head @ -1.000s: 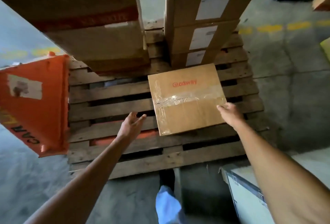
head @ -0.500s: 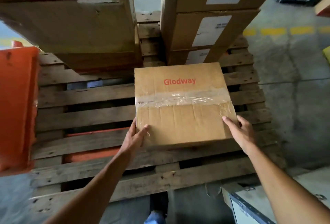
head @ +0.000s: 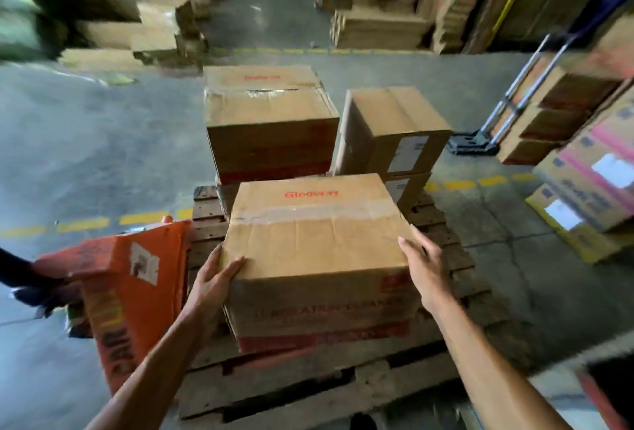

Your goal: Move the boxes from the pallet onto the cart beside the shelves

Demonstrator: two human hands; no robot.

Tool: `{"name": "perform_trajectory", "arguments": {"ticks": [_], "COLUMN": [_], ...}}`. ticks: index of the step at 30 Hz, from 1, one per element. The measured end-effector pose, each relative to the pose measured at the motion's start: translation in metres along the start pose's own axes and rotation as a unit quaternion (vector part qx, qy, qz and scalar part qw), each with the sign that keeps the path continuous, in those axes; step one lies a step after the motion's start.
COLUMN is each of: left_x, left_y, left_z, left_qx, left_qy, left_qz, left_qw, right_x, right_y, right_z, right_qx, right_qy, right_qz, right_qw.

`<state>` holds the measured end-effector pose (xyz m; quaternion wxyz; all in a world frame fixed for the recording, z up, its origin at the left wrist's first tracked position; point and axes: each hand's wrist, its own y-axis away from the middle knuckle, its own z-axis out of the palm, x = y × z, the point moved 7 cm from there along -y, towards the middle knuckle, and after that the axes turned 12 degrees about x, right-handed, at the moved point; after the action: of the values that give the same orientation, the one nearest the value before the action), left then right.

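Both our hands grip the near Glodway box by its sides, ready to lift it off the pallet.

Our left hand (head: pixel 214 280) is spread flat on the left side of the box (head: pixel 317 244), thumb over the top edge, and our right hand (head: pixel 427 273) presses the right side, so the box is clamped between two open palms. It looks barely raised or just leaving the wooden pallet (head: pixel 308 385), at its near end; we cannot tell if it is clear of the slats. Two more stacks (head: pixel 271 117) stand at the far end. An orange pallet jack (head: pixel 137 292) sits just left. We judge the pickup step is in hand; next we must raise the box clear and turn toward the cart, which we cannot identify for certain here.
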<state>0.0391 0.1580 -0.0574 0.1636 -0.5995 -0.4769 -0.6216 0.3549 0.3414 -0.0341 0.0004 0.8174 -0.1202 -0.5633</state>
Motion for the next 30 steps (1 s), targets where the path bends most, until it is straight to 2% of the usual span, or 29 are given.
{"name": "perform_trajectory", "arguments": {"ticks": [3, 6, 13, 16, 21, 25, 30], "left_x": [0.064, 0.127, 0.238, 0.267, 0.285, 0.281, 0.258], "left_y": [0.041, 0.093, 0.262, 0.353, 0.522, 0.656, 0.805], "left_z": [-0.052, -0.076, -0.039, -0.017, 0.030, 0.066, 0.109], "left_qx": [-0.029, -0.069, -0.236, -0.307, -0.432, -0.489, -0.557], "left_qy": [0.009, 0.048, 0.145, 0.173, 0.253, 0.287, 0.311], "left_qz": [0.077, 0.120, 0.205, 0.242, 0.300, 0.323, 0.325], "left_qw": [0.997, 0.989, 0.939, 0.904, 0.812, 0.758, 0.698], "right_x": [-0.071, -0.136, -0.240, -0.253, -0.253, -0.232, -0.189], "right_y": [0.071, 0.120, 0.246, 0.305, 0.414, 0.494, 0.573], "right_z": [-0.050, -0.112, -0.333, -0.439, -0.608, -0.726, -0.845], "right_qx": [0.051, 0.100, 0.246, 0.301, 0.389, 0.443, 0.529], "right_qy": [-0.054, -0.089, -0.190, -0.201, -0.212, -0.198, -0.169], "right_qz": [-0.057, -0.118, -0.253, -0.286, -0.368, -0.405, -0.398], "right_qw": [0.996, 0.984, 0.916, 0.887, 0.817, 0.775, 0.730]}}
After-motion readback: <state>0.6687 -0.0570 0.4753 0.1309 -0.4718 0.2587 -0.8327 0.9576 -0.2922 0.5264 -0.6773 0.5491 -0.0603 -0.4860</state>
